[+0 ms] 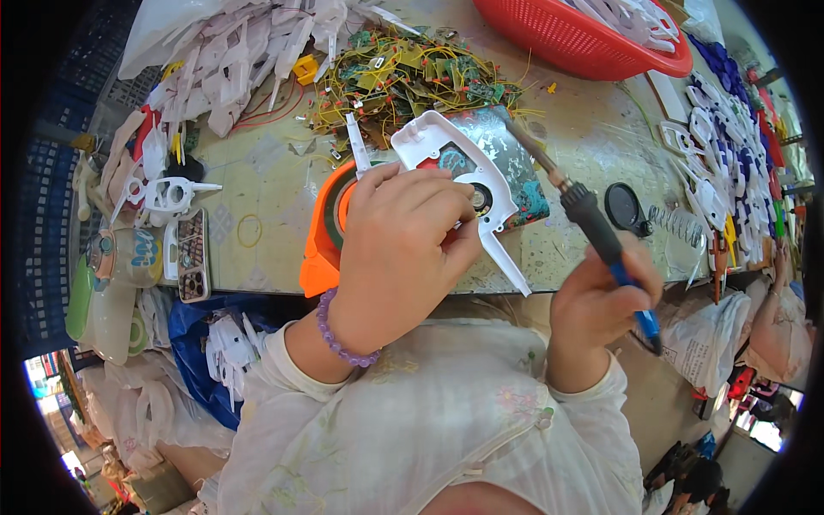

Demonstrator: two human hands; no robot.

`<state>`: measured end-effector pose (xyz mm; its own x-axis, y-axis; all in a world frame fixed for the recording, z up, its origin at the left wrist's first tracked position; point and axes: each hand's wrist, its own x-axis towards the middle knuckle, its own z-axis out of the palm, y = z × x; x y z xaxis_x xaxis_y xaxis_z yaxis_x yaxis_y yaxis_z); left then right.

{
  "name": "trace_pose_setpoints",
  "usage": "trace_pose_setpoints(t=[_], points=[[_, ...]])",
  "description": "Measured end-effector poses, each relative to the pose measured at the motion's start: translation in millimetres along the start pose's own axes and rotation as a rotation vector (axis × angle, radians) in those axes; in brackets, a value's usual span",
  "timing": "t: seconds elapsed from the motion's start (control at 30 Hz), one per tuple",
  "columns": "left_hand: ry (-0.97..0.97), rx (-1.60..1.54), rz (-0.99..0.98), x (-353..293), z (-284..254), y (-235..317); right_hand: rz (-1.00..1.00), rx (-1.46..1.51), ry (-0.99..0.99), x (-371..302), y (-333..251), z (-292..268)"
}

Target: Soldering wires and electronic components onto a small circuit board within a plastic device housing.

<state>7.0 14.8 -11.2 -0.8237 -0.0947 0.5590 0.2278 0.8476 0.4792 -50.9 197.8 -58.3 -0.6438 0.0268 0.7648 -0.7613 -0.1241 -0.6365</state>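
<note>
My right hand [601,300] grips a soldering iron [592,219] by its blue and black handle, the metal tip slanting up and left toward the white plastic shell. My left hand [408,240], a purple bead bracelet at its wrist, is bent over the table with its fingers curled and thumb pressed in; what they hold is hidden. Just beyond its fingers lies the white plastic shell [493,176], open side up, with a round black part inside. An orange tape dispenser [319,266] stands partly under my left hand. From behind its fingers a narrow white plastic piece [356,142] sticks up.
A heap of small circuit boards [412,81] with yellow wires lies beyond my hands. White plastic parts [232,69] pile up at far left, and a red basket [566,39] stands at far right. A black round cap [627,208] and a spring [674,225] lie right.
</note>
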Motion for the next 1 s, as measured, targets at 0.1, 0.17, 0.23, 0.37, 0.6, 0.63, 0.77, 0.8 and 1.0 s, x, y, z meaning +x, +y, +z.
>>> trace_pose_setpoints(t=[0.1,0.17,0.23,0.37,0.6,0.63,0.77,0.8,1.0], points=[[-0.046,0.051,-0.013,2,-4,3,-0.07,-0.006,-0.037,26,-2,-20],[-0.076,0.074,-0.023,3,-5,4,-0.094,0.07,-0.089,39,-8,-26],[-0.069,0.092,-0.031,3,-6,5,-0.084,0.079,-0.144,47,-14,-29],[-0.117,0.137,-0.047,7,-10,11,-0.067,0.084,-0.238,49,-13,-30],[-0.193,0.199,-0.038,11,-14,16,0.005,0.078,-0.218,44,-16,-24],[-0.209,0.204,-0.042,11,-14,16,0.004,0.074,-0.214,44,-16,-23],[-0.202,0.202,-0.034,11,-15,16,0.008,0.075,-0.224,45,-15,-22],[-0.211,0.198,-0.036,11,-16,16,0.008,0.076,-0.225,44,-15,-22],[-0.24,0.202,-0.039,13,-17,17,0.012,0.069,-0.207,44,-14,-21]])
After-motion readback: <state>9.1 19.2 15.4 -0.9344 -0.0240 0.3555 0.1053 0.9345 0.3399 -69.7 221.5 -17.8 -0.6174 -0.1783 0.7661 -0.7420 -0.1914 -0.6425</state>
